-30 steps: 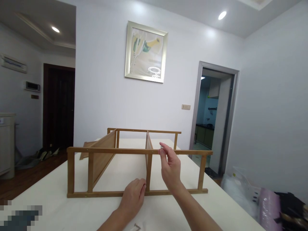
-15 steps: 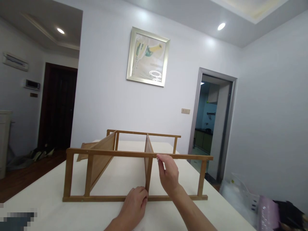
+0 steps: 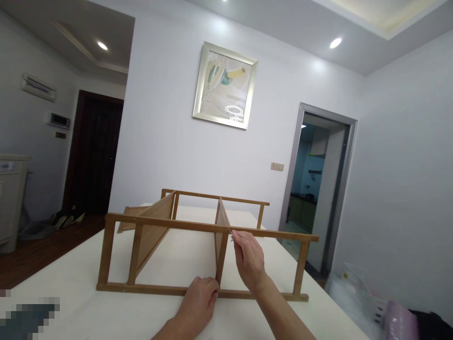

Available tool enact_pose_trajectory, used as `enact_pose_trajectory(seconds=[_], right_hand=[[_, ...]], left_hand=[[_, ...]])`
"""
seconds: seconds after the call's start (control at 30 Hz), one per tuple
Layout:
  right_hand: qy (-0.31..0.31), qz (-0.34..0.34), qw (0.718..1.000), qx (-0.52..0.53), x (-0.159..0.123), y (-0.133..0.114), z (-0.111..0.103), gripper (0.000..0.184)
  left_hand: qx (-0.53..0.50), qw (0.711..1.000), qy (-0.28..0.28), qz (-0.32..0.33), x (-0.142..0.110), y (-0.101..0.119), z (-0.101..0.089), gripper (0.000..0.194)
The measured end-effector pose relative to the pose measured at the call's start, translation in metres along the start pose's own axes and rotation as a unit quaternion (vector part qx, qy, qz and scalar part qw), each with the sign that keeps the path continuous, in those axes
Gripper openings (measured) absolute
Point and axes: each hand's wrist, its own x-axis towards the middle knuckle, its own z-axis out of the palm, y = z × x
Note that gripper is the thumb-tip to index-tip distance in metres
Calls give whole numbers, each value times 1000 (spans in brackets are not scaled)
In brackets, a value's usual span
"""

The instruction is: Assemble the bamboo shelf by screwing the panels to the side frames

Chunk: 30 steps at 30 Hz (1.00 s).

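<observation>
A wooden shelf frame (image 3: 159,289) lies on its side, its near ladder-like side facing me. Two panels cross to the far side; the middle shelf panel (image 3: 221,215) meets the near side at a post. My left hand (image 3: 200,300) is closed on the lower rail at the foot of that post, thumb and fingertips partly hidden. My right hand (image 3: 249,257) pinches a small shiny screw (image 3: 231,232) against the upper rail (image 3: 276,233), right where the middle post joins it. Fingers cover most of the screw.
The frame rests on a white table (image 3: 81,311). Another wooden panel (image 3: 128,218) lies behind its left end. A blurred dark object (image 3: 30,318) is at the table's lower left. Plastic-wrapped bundles (image 3: 399,321) stand beyond the right edge.
My right hand has come down and slightly left, bringing the screw from above the upper rail to the joint. My left hand stays at the post's foot. The view has tilted slightly.
</observation>
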Motion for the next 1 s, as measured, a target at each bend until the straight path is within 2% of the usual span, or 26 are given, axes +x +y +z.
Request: enact_pose_trajectory(seconds=[0.17,0.5,0.7,0.9,1.0], right_hand=[[-17,-20,1000,-9,0,0,-2,35],[-67,-102,991,-58,-7,0,-7,43],[-66,-81,993,-50,-6,-4,-9,39],[-19,-4,1000,6,1,-7,-8,31],[-38,1,999,-8,3,-12,-6,22]], left_hand=[[0,1000,-1,-2,1,-3,3,23],[-23,1000,10,-2,1,0,-1,24],[-44,999,13,-12,1,4,-5,25],[-46,999,6,-15,1,1,-3,24],[-50,999,9,-15,1,0,-2,23]])
